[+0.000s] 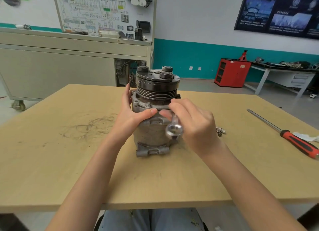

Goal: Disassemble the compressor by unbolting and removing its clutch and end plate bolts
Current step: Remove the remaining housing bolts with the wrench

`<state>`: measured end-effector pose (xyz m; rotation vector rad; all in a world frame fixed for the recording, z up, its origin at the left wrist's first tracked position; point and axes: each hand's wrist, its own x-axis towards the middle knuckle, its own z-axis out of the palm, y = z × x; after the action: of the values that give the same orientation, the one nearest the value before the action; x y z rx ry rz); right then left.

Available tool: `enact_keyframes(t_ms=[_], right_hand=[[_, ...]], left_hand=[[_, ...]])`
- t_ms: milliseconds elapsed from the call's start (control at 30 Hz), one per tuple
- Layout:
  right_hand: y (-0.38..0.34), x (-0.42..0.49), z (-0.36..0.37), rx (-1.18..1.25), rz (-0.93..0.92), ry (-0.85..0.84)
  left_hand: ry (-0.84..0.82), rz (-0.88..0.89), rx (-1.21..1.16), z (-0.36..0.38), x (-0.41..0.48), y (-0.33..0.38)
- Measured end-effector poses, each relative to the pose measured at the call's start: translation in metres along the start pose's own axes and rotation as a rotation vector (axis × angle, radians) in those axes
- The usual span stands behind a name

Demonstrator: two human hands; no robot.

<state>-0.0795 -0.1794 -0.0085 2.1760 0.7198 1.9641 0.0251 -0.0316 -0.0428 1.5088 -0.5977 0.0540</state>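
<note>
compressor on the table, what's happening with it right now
A person at the tan wooden table is working on the grey metal compressor, which stands upright with its black grooved clutch pulley on top. The left hand holds the housing near the upper flange; the right hand grips a silver ring spanner beside that flange. The pulley is still mounted. A red-and-black-handled screwdriver and small loose metal parts lie to the right.

White wall [189,15] up top, teal band [181,54] below, grey floor [195,84]. Back left, a beige cabinet [60,66] on casters carries a wiring board [96,9]. Far right: red cabinet [231,73], bench [279,72], dark poster [279,11]. Up front, the tan counter [51,161].
</note>
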Motion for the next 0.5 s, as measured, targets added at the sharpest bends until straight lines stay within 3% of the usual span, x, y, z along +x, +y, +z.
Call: enact_keyframes(t_ms=[100,233,300,367,500], right_hand=[[0.009,-0.011,-0.001,0.297,0.296,0.052],[0.028,-0.029,0.001,1.057,1.024,0.162],[0.051,-0.029,0.012,1.350,1.279,0.124],[0.074,-0.025,0.023,1.528,1.368,-0.002],[0.103,-0.017,0.039,1.706,1.355,-0.268]], left_hand=[[-0.012,-0.006,0.001,0.000,0.000,0.000],[-0.004,-0.011,0.006,0.000,0.002,0.000],[-0.004,-0.010,0.002,0.000,0.002,0.000],[-0.002,-0.010,0.004,0.000,0.002,-0.001],[0.002,-0.016,0.009,0.001,0.002,0.000]])
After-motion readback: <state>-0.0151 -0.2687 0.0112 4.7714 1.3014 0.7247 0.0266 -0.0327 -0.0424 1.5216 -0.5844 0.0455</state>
